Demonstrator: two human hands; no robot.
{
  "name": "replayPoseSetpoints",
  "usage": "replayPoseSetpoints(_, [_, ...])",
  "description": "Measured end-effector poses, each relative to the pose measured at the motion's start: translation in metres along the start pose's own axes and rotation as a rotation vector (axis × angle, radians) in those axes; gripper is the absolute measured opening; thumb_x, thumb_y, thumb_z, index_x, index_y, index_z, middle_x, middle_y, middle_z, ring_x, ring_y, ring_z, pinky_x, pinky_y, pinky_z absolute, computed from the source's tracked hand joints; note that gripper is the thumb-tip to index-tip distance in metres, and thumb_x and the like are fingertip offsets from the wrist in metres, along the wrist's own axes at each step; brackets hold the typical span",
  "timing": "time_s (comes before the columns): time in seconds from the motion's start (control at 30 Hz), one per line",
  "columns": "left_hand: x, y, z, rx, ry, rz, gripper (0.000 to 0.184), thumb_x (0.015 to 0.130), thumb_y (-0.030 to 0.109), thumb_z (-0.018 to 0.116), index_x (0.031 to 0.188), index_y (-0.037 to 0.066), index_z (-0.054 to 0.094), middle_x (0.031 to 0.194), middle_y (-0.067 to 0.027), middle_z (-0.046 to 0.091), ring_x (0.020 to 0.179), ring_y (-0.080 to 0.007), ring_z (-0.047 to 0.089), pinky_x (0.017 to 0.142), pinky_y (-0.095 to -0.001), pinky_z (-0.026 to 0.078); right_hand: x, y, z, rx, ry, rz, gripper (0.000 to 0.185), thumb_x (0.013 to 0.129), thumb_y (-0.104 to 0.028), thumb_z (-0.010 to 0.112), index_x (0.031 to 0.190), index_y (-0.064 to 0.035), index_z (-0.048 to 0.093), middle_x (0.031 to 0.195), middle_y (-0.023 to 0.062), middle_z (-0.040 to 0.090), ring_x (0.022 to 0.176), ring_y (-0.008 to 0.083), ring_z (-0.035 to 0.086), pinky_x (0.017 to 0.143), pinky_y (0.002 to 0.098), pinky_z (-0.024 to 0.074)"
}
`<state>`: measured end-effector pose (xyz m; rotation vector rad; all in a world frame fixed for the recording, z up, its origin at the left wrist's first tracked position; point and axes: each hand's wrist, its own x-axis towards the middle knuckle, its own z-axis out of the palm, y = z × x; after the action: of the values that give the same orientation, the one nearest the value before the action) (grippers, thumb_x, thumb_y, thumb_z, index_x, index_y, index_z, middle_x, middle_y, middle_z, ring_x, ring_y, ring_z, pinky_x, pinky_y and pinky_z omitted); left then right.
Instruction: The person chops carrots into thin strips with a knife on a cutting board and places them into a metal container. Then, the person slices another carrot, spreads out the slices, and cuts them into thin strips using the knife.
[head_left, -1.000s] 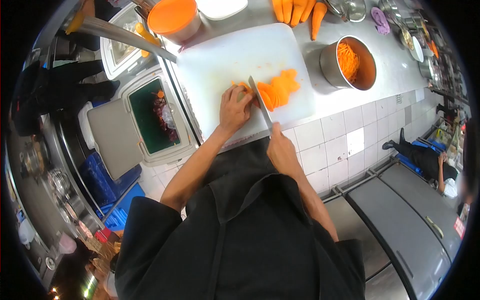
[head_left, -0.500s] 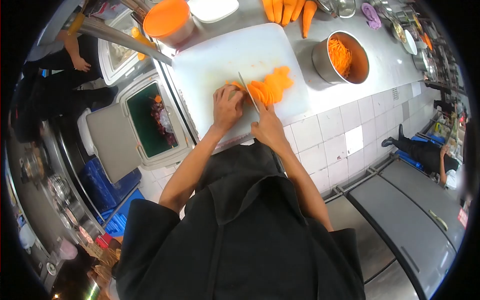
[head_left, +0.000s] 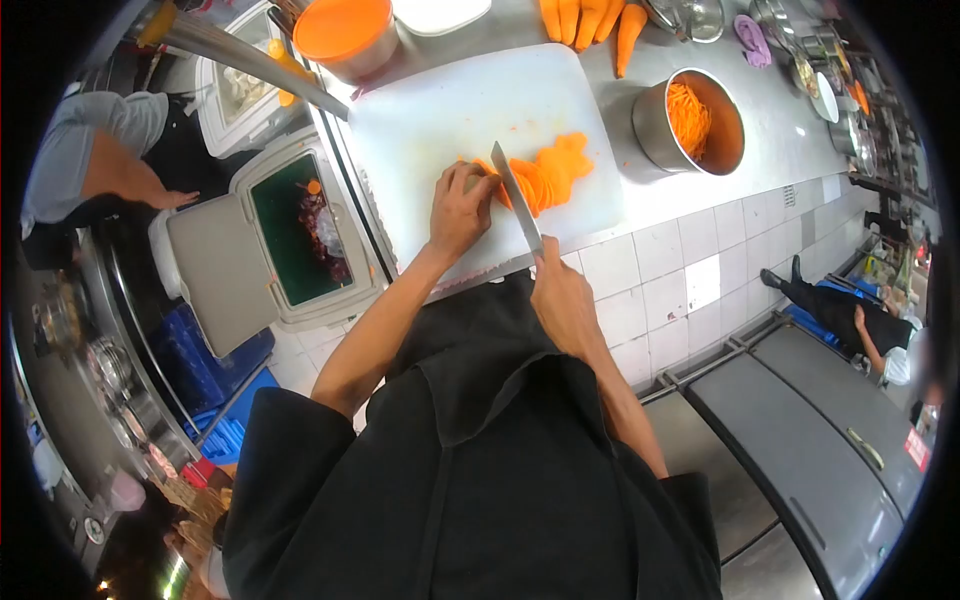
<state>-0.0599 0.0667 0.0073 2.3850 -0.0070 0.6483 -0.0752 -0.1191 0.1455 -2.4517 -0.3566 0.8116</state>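
Note:
On the white cutting board (head_left: 430, 110) thin carrot slices (head_left: 560, 165) lie fanned out in an overlapping row. My left hand (head_left: 460, 212) is curled over the near end of that row, its fingertips pressed on carrot that they largely hide. My right hand (head_left: 562, 298) is closed round the handle of a kitchen knife (head_left: 521, 205). The blade points away from me and crosses the slices just right of my left fingers. A steel pot (head_left: 655, 135) with shredded carrot (head_left: 688, 120) in it stands right of the board.
Whole peeled carrots (head_left: 627, 40) lie at the back of the counter, near an orange-lidded tub (head_left: 345, 35). Left of the board is an open bin (head_left: 290, 250) with scraps. A metal post (head_left: 260, 68) slants over the upper left. One person (head_left: 100, 165) stands left, another (head_left: 850, 315) far right.
My right hand has drawn back toward me with the knife, so more of the blade shows. My left hand stays on the carrot. The person at left has leaned further into view.

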Motion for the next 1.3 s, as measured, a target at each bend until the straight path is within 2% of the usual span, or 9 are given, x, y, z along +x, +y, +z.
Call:
replayPoseSetpoints(0.43, [-0.005, -0.002, 0.001, -0.016, -0.005, -0.018, 0.025, 0.080, 0.003, 0.069, 0.103, 0.011, 0.068, 0.110, -0.0084, 0.060, 0.112, -0.0332, 0.056, 0.095, -0.0432, 0.047, 0.020, 0.020, 0.033, -0.060, 0.026, -0.005, 0.028, 0.089, 0.002, 0.046, 0.116, 0.0010, 0.040, 0.086, 0.0326, 0.064, 0.078, 0.0528, 0.063, 0.068, 0.0596, 0.0497])
replayPoseSetpoints(0.5, [-0.001, -0.005, 0.002, -0.016, -0.009, -0.047, 0.025, 0.080, 0.002, 0.068, 0.104, 0.011, 0.067, 0.111, -0.0086, 0.059, 0.112, -0.0343, 0.055, 0.095, -0.0436, 0.048, 0.037, 0.024, 0.040, -0.006, 0.137, -0.124, 0.013, 0.101, -0.008, 0.045, 0.110, -0.0009, 0.039, 0.071, 0.0333, 0.060, 0.068, 0.0538, 0.059, 0.059, 0.0597, 0.0449])
replayPoseSetpoints(0.73, [0.000, -0.004, 0.002, -0.021, -0.008, -0.043, 0.025, 0.078, 0.000, 0.068, 0.101, 0.009, 0.065, 0.112, -0.0099, 0.058, 0.113, -0.0356, 0.055, 0.097, -0.0459, 0.048, 0.035, 0.022, 0.035, -0.083, 0.129, -0.110, 0.011, 0.100, -0.006, 0.045, 0.107, -0.0013, 0.038, 0.069, 0.0313, 0.060, 0.067, 0.0523, 0.060, 0.058, 0.0597, 0.0454])
replayPoseSetpoints(0.83, [-0.002, -0.003, 0.001, -0.022, -0.003, -0.041, 0.025, 0.077, -0.002, 0.068, 0.099, 0.009, 0.064, 0.113, -0.0109, 0.058, 0.113, -0.0369, 0.055, 0.096, -0.0462, 0.048, 0.041, 0.025, 0.041, -0.079, 0.090, -0.098, 0.033, 0.084, 0.003, 0.051, 0.116, -0.0002, 0.041, 0.086, 0.0291, 0.065, 0.071, 0.0498, 0.064, 0.062, 0.0573, 0.0504])
replayPoseSetpoints(0.93, [0.000, -0.005, 0.002, -0.006, -0.008, -0.028, 0.023, 0.076, -0.003, 0.068, 0.096, 0.008, 0.063, 0.113, -0.0116, 0.058, 0.113, -0.0378, 0.054, 0.096, -0.0465, 0.048, 0.050, 0.012, 0.042, -0.228, 0.192, -0.114, 0.036, 0.083, 0.001, 0.054, 0.118, -0.0031, 0.045, 0.096, 0.0229, 0.066, 0.075, 0.0446, 0.067, 0.061, 0.0530, 0.0512])
replayPoseSetpoints(1.0, [-0.003, -0.005, 0.003, -0.013, -0.001, -0.034, 0.023, 0.076, -0.004, 0.068, 0.095, 0.007, 0.062, 0.113, -0.0118, 0.058, 0.114, -0.0376, 0.054, 0.095, -0.0469, 0.049, 0.061, 0.009, 0.044, -0.349, 0.548, -0.372, 0.047, 0.088, -0.005, 0.058, 0.132, -0.0009, 0.044, 0.094, 0.0214, 0.064, 0.077, 0.0444, 0.065, 0.066, 0.0521, 0.0510])
replayPoseSetpoints(1.1, [-0.003, -0.006, 0.003, -0.044, 0.013, -0.037, 0.024, 0.076, -0.004, 0.068, 0.097, 0.007, 0.063, 0.113, -0.0119, 0.058, 0.112, -0.0365, 0.055, 0.094, -0.0460, 0.049, 0.071, 0.013, 0.040, -0.246, 0.251, -0.191, 0.043, 0.090, -0.007, 0.058, 0.131, -0.0017, 0.045, 0.094, 0.0214, 0.063, 0.083, 0.0443, 0.064, 0.073, 0.0524, 0.0511])
replayPoseSetpoints(1.23, [-0.002, -0.008, 0.004, -0.054, 0.017, -0.062, 0.024, 0.076, -0.003, 0.068, 0.098, 0.006, 0.064, 0.112, -0.0120, 0.058, 0.110, -0.0355, 0.056, 0.093, -0.0447, 0.050, 0.040, 0.018, 0.037, -0.273, 0.241, -0.196, 0.033, 0.092, -0.008, 0.057, 0.123, -0.0047, 0.048, 0.095, 0.0192, 0.067, 0.079, 0.0380, 0.068, 0.066, 0.0528, 0.0512])
replayPoseSetpoints(1.3, [-0.002, -0.006, 0.003, -0.046, 0.032, -0.054, 0.025, 0.078, -0.002, 0.068, 0.101, 0.007, 0.065, 0.111, -0.0114, 0.058, 0.109, -0.0350, 0.057, 0.092, -0.0439, 0.050, 0.030, 0.021, 0.038, -0.096, 0.143, -0.107, 0.023, 0.098, -0.012, 0.053, 0.117, -0.0035, 0.045, 0.087, 0.0253, 0.067, 0.073, 0.0454, 0.066, 0.063, 0.0574, 0.0501])
